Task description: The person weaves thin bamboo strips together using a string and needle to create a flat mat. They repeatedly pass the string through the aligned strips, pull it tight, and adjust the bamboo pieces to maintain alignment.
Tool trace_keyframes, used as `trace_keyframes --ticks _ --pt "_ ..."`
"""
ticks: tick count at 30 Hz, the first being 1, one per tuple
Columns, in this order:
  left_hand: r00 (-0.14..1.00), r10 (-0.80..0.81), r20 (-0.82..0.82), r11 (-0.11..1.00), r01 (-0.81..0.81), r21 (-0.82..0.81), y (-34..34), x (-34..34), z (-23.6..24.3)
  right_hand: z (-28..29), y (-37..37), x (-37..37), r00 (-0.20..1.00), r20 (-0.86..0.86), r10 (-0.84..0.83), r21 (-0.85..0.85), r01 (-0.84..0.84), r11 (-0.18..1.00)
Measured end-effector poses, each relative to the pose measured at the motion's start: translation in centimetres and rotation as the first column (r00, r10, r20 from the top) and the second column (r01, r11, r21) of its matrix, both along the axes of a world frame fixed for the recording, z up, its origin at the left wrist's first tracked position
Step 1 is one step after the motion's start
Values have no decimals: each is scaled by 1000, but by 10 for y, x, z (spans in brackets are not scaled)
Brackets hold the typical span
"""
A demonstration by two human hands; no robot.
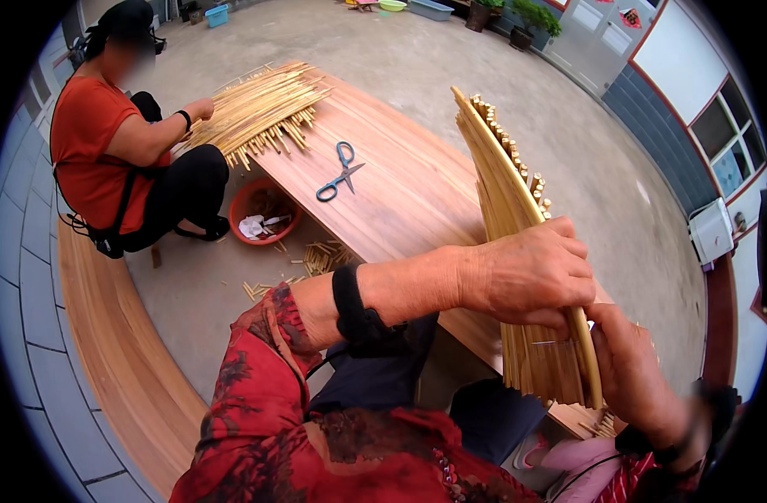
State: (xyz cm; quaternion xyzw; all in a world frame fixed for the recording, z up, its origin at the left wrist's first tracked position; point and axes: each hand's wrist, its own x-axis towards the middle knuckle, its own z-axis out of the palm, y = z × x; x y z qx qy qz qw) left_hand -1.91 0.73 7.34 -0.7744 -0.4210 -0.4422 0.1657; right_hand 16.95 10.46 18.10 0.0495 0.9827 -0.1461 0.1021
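A panel of straw-coloured plant stalks (513,201), laid side by side, stands tilted on its edge over the right of the table. My left hand (530,272) reaches across it, with fingers closed over its upper edge. On the panel's right side, my right hand (635,365) grips the same edge lower down; some of its fingers are hidden behind the stalks. A thin metal needle (553,342) pokes out of the panel's left face, just below my left fingers. Cut stalk ends show along the far right side of the panel.
Blue-handled scissors (341,173) lie open on the wooden table (400,193). Across it, a seated co-worker (115,134) handles another stalk panel (257,113). Below are an orange basin (262,210) and scattered stalk pieces (320,256). A wooden bench (119,335) runs along the left.
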Motion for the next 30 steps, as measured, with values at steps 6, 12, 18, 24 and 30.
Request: trace_keyframes --ticks 6,12,18,24,30 --pt "999 -8 49 1000 7 25 0 -1 -3 -10 3 -6 981 -40 -191 -53 189 981" --pt "999 19 46 1000 -18 -26 15 0 1 5 11 -2 978 -202 -43 -22 39 999" --pt "999 45 11 996 -44 -82 38 -11 10 16 3 11 787 -329 523 688 -179 703" --pt "993 113 -25 992 -115 -61 63 1 11 -11 -3 7 815 -22 578 902 -233 363" --pt "988 152 -21 982 -153 -107 74 5 11 -20 8 2 819 18 573 951 -192 244"
